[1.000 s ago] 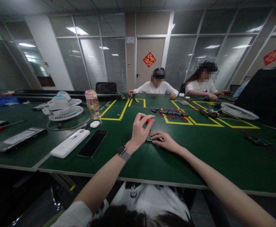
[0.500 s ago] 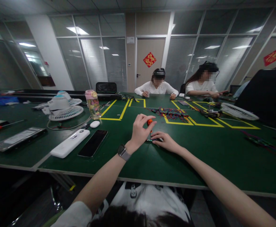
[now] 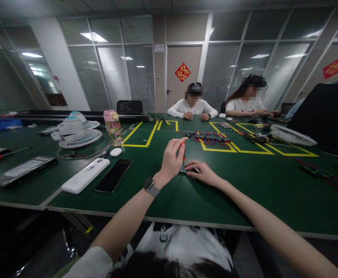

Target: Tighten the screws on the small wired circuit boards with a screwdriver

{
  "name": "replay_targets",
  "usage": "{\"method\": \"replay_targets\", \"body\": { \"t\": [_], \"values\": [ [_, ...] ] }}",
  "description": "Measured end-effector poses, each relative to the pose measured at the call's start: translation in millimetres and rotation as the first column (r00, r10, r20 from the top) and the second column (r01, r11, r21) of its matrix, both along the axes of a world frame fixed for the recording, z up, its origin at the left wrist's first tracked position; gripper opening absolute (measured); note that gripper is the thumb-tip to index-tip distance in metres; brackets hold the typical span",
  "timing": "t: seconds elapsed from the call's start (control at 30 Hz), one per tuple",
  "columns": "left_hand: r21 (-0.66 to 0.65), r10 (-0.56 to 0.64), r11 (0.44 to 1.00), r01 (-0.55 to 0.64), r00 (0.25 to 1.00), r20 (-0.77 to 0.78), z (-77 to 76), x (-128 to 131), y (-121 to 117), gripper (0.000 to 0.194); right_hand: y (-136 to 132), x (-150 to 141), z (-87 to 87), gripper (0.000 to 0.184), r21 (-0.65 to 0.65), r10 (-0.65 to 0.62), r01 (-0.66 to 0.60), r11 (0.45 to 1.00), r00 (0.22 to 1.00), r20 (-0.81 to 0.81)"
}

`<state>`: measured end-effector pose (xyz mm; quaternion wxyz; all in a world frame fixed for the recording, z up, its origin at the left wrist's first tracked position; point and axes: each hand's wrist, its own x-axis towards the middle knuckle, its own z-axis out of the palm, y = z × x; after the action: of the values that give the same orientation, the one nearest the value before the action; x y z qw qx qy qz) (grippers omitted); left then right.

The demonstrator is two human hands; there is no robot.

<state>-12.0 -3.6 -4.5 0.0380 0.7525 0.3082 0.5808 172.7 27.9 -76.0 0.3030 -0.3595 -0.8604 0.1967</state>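
My left hand, with a watch on the wrist, is closed round the orange handle of a screwdriver. The screwdriver stands upright, its thin shaft reaching down to a small green circuit board on the green table. From the right, my right hand pins the board with its fingertips. Those fingers cover much of the board, and something dark shows beneath them. Exactly where the screwdriver tip meets the board is too small to make out.
Left of my hands lie a phone, a white power bank and a water bottle. Beyond my hands is a bundle of wired boards, near yellow tape outlines. Two people sit across the table. A black bag stands at right.
My left fingers have turned on the screwdriver handle, from a spread pinch to a straighter, closer grip. My right hand stays put. The person opposite has drawn both hands together.
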Motion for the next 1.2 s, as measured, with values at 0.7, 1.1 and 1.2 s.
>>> {"method": "replay_targets", "body": {
  "t": [0.7,1.1,1.2],
  "values": [
    [0.019,-0.054,0.998,0.054,0.999,-0.003,-0.4,-0.5,0.9,0.032,-0.8,-0.5,0.9,0.017,0.002,-0.004,0.004,1.0,1.0,-0.002],
    [0.095,0.083,0.992,-0.086,0.996,0.036,-0.2,1.1,1.9,0.013,1.5,1.0,-2.6,0.018,-0.002,0.001,-0.001,1.0,1.0,-0.008],
    [0.086,0.082,0.993,-0.085,0.996,0.037,-0.8,0.6,1.7,0.016,1.3,0.7,-2.8,0.018,-0.006,-0.003,0.002,1.0,1.0,-0.009]
  ]
}}
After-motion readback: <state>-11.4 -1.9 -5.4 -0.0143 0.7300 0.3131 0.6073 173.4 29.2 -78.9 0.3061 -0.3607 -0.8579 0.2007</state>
